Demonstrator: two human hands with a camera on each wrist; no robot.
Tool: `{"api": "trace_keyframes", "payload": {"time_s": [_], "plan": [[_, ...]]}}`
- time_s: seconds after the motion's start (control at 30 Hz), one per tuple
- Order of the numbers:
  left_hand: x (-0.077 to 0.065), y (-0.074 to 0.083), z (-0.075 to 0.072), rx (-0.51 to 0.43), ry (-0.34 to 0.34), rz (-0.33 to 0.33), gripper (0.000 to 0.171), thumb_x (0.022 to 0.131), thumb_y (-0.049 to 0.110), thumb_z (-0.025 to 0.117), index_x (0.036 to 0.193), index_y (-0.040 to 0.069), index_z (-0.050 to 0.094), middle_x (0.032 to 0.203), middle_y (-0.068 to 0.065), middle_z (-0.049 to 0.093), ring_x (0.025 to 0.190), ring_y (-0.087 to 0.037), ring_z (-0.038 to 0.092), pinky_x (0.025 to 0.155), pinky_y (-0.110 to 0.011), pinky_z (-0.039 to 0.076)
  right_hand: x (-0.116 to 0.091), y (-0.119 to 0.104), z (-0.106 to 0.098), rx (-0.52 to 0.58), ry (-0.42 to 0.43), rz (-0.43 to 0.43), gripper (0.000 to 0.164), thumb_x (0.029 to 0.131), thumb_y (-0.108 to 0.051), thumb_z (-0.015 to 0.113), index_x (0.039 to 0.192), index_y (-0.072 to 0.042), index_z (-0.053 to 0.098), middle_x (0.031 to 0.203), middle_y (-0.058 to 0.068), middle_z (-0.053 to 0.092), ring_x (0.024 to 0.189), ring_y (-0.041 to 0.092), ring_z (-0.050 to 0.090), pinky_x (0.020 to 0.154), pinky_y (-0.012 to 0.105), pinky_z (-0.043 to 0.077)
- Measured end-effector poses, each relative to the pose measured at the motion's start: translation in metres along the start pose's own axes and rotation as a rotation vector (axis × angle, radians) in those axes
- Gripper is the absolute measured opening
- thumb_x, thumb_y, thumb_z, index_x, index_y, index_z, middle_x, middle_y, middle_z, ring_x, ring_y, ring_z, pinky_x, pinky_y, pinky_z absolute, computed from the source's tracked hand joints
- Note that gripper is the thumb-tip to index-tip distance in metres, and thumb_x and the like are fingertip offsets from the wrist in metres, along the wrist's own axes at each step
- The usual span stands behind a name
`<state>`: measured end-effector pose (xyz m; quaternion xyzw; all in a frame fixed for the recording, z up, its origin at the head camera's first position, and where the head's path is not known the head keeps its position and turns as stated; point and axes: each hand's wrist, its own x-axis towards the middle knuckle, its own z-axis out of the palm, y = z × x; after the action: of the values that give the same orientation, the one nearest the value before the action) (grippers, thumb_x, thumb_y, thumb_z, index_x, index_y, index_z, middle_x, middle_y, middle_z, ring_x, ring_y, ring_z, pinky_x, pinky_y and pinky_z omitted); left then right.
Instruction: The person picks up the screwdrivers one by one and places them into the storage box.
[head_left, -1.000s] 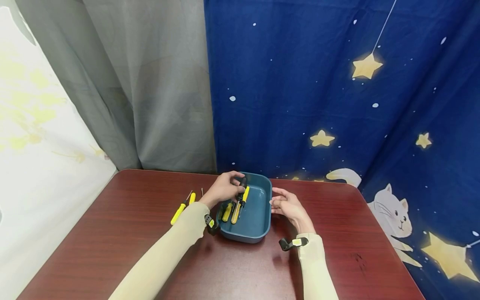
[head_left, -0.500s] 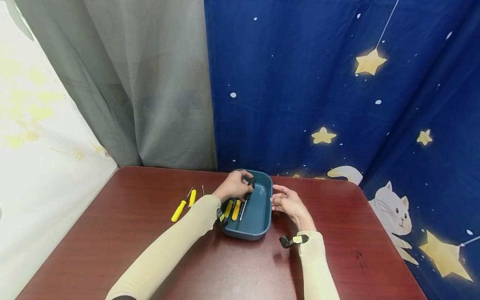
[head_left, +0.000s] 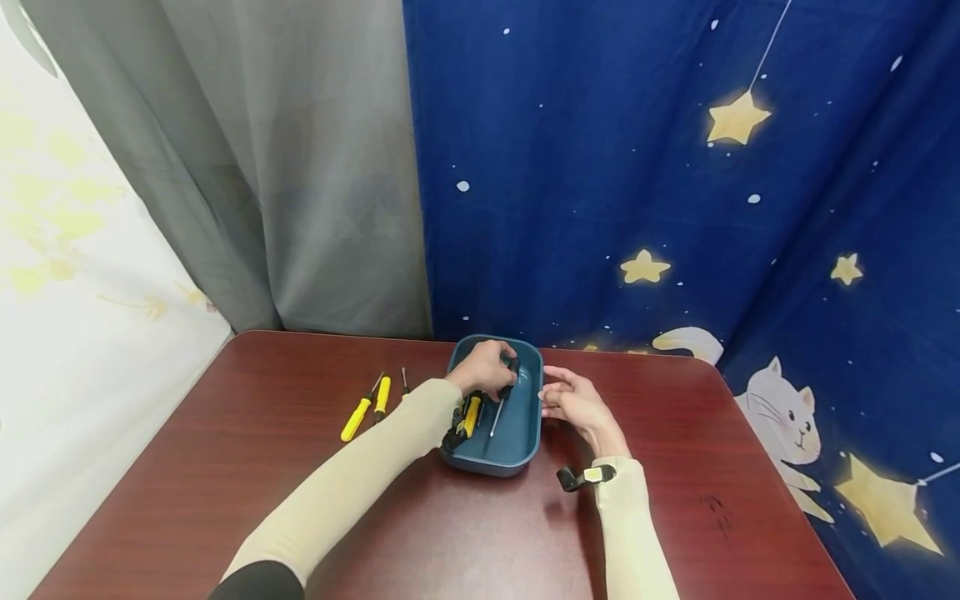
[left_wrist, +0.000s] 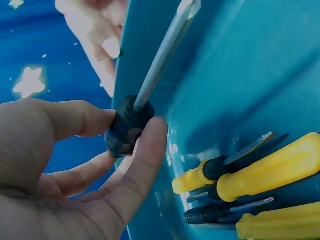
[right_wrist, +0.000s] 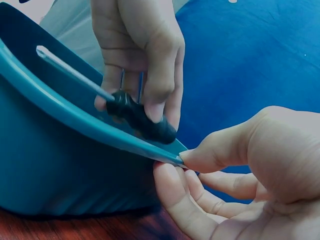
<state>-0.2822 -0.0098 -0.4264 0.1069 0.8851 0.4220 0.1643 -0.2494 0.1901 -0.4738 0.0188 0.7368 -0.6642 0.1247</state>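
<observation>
Left fingers [left_wrist: 147, 156] moved black-handled screwdriver [right_wrist: 131, 113] rightward; blue bin [head_left: 519, 442] holds yellow-handled screwdrivers [left_wrist: 272, 168].

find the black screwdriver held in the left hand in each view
Head: screwdriver below and slightly right of centre, in the left hand.
Left wrist: screwdriver left of centre, shaft rising to the top edge.
Right wrist: screwdriver left of centre, shaft slanting to the upper left.
Shared landmark: the blue tray.

Head view's pretty bright, though the white curtain [head_left: 67, 283] is nearly washed out and the table [head_left: 480, 542] has a soft sheen. Both wrist views look dimmer and bluish, and the left one gets glare specks plus a long shadow in the tray [left_wrist: 260, 45].
</observation>
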Motion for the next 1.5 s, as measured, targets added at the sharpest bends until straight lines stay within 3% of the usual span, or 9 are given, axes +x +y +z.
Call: {"api": "trace_keyframes", "payload": {"time_s": [0.2, 0.43, 0.73, 0.93, 1.1, 1.5], "plan": [[0.01, 0.002, 0.01, 0.067, -0.02, -0.031, 0.05, 0.096, 0.009, 0.069, 0.142, 0.0, 0.053, 0.08, -0.013, 0.068, 0.068, -0.028, 0.075, 0.067, -0.039, 0.064, -0.002, 0.0, 0.0, 0.005, -0.012, -0.007, 0.061, 0.094, 0.008, 0.055, 0.153, 0.001, 0.041, 0.099, 0.015, 0.066, 0.074, 0.015, 0.066, 0.07, 0.028, 0.061], [0.019, 0.001, 0.019, 0.132, -0.038, -0.046, 0.048, 0.094, 0.008, 0.069, 0.139, -0.002, 0.054, 0.075, -0.016, 0.071, 0.058, -0.024, 0.073, 0.068, -0.041, 0.064, -0.004, 0.001, 0.001, 0.007, -0.013, -0.005, 0.06, 0.095, 0.009, 0.054, 0.152, 0.001, 0.041, 0.101, 0.017, 0.067, 0.074, 0.015, 0.066, 0.071, 0.028, 0.061], [0.026, 0.003, 0.026, 0.112, -0.048, -0.094, 0.047, 0.092, 0.004, 0.068, 0.136, -0.004, 0.053, 0.082, -0.013, 0.063, 0.067, -0.029, 0.076, 0.062, -0.038, 0.064, -0.002, 0.002, 0.001, 0.009, -0.001, -0.001, 0.06, 0.094, 0.009, 0.055, 0.152, -0.001, 0.043, 0.102, 0.018, 0.066, 0.074, 0.015, 0.066, 0.071, 0.029, 0.061], [0.029, 0.0, 0.033, 0.126, -0.066, -0.106, 0.036, 0.091, 0.003, 0.068, 0.124, -0.003, 0.057, 0.083, -0.013, 0.061, 0.066, -0.026, 0.073, 0.058, -0.036, 0.063, -0.002, 0.0, 0.001, 0.023, -0.001, -0.003, 0.06, 0.093, 0.009, 0.056, 0.152, -0.001, 0.043, 0.101, 0.017, 0.065, 0.074, 0.015, 0.065, 0.07, 0.028, 0.06], [0.031, 0.0, 0.038, 0.128, -0.079, -0.121, 0.037, 0.09, 0.001, 0.068, 0.125, -0.003, 0.057, 0.083, -0.013, 0.061, 0.064, -0.024, 0.07, 0.056, -0.035, 0.063, -0.003, -0.001, 0.002, 0.022, -0.002, -0.003, 0.06, 0.093, 0.009, 0.056, 0.152, -0.002, 0.044, 0.1, 0.015, 0.064, 0.076, 0.015, 0.064, 0.07, 0.028, 0.061], [0.029, 0.005, 0.046, 0.135, -0.051, -0.104, 0.027, 0.089, 0.0, 0.069, 0.111, 0.0, 0.055, 0.081, -0.014, 0.06, 0.056, -0.023, 0.067, 0.056, -0.036, 0.063, -0.001, 0.0, 0.001, 0.017, 0.004, -0.007, 0.06, 0.093, 0.009, 0.056, 0.151, -0.001, 0.044, 0.094, 0.007, 0.063, 0.077, 0.015, 0.064, 0.069, 0.028, 0.061]]}}
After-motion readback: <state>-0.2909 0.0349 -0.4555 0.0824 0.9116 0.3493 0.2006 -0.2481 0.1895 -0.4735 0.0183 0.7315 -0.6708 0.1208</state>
